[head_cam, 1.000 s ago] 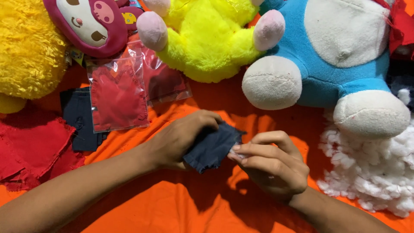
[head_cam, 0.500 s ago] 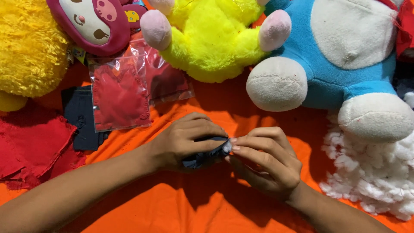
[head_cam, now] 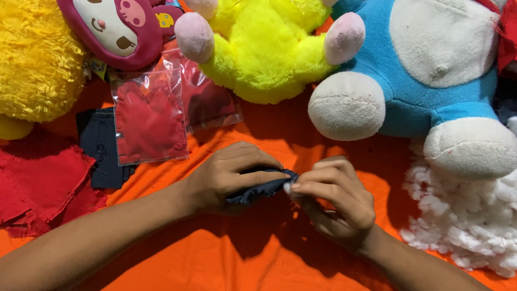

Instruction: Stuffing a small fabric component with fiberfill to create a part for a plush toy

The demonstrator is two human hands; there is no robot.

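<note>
Lying left of dark pouch: clear bag of red cloth (head_cam: 148, 121).
Left hand (head_cam: 226, 175): curling closed around the dark pouch (head_cam: 258, 189).
Right hand (head_cam: 336, 199): pinching a white stuffing tuft (head_cam: 287, 187) against the pouch's right end.
Right of pouch: white stuffing pile (head_cam: 468, 226) is lying well apart on the orange cloth (head_cam: 215, 258).

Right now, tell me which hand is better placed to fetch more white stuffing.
Right. The right hand sits on the side nearest the white stuffing pile, pinching only a small tuft. The left hand is wrapped around the dark blue fabric piece, farther away.
</note>
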